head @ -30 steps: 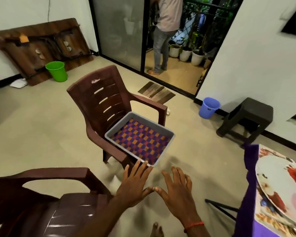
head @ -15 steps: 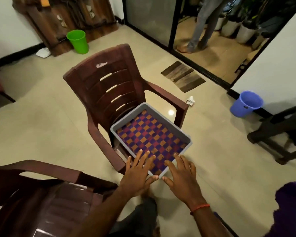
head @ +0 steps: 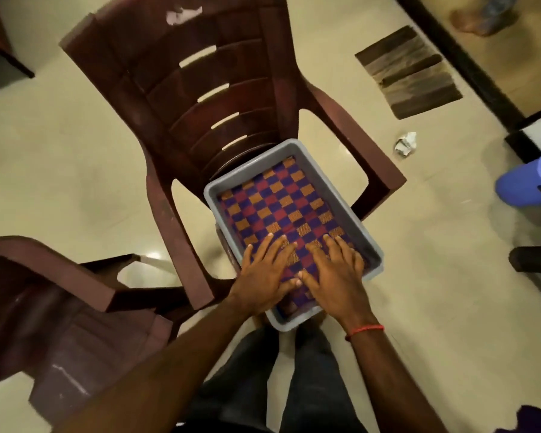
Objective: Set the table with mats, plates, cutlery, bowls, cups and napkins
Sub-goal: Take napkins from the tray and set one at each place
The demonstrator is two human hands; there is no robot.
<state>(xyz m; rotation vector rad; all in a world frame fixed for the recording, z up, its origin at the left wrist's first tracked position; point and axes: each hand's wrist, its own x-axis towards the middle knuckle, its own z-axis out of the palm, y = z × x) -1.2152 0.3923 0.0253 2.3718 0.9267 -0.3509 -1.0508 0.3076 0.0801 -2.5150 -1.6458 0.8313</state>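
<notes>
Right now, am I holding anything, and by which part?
Nothing is gripped: left hand and right hand lie flat on the near end of the checkered mat, inside the grey tray.

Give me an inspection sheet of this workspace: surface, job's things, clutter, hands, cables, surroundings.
Surface: brown chair, its seat carrying a grey tray; no table plainly in view.
Job's things: checked mat lying flat inside the grey tray.
Clutter: crumpled paper on the floor, right of the brown chair.
Hands: left hand and right hand side by side, fingers straight, flat on the checked mat's near end.
Cables: nothing seen.
Surroundings: second chair at lower left, blue bucket at right, dark doormat at upper right.
</notes>
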